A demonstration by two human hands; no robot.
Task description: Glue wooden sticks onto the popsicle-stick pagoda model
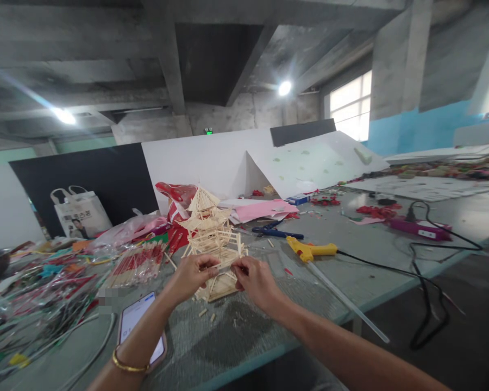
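Observation:
A tiered pagoda model (212, 225) built of thin pale wooden sticks stands upright on the table in front of me. My left hand (194, 276) is closed in a pinch at the model's lower front. Facing it, my right hand (255, 281) pinches as well, just right of centre. A short pale wooden stick (225, 267) spans the gap between my fingertips; whether it touches the model I cannot tell. The fingers cover part of the lower tiers. Below them shows the model's base (222, 288).
A yellow hot glue gun (309, 248) lies to the right, its glue stick jutting over the table edge and its cable trailing. Blue-handled pliers (277, 232) rest behind. A phone (136, 320) lies under my left forearm. Bundled sticks (140, 263) and craft scraps crowd the left.

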